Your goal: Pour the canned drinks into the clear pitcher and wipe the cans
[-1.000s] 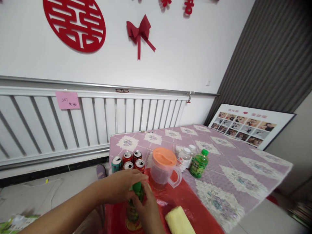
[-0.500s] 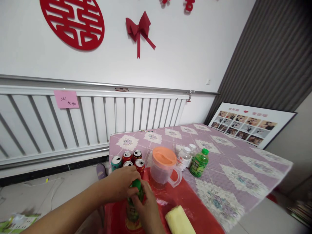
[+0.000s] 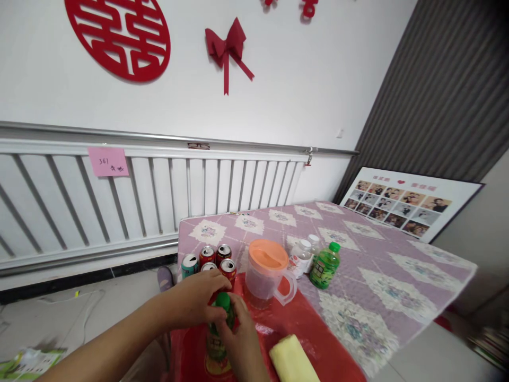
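A green drink bottle [image 3: 216,345] stands upright on the red plastic sheet, with its green cap [image 3: 223,301] on top. My left hand [image 3: 196,300] reaches in from the left, its fingers and thumb curled loosely around the cap. Whether every fingertip touches the cap I cannot tell. My right hand [image 3: 243,339] is wrapped around the bottle's upper part from the right and hides some of it. Just behind my hands are several opened drink cans [image 3: 228,271]. To the right stands a clear plastic pitcher [image 3: 258,286] with an orange lid [image 3: 269,255].
A folded yellow cloth [image 3: 293,358] lies on the red sheet [image 3: 314,329]. Beyond the pitcher are two white-capped bottles [image 3: 301,260] and another green bottle [image 3: 325,267] on the purple patterned tablecloth [image 3: 369,249]. A white radiator [image 3: 218,183] runs along the wall behind.
My left hand's fingers have loosened and shifted slightly on the cap, so more of its top shows. My right hand keeps its hold; the bottle stays in place.
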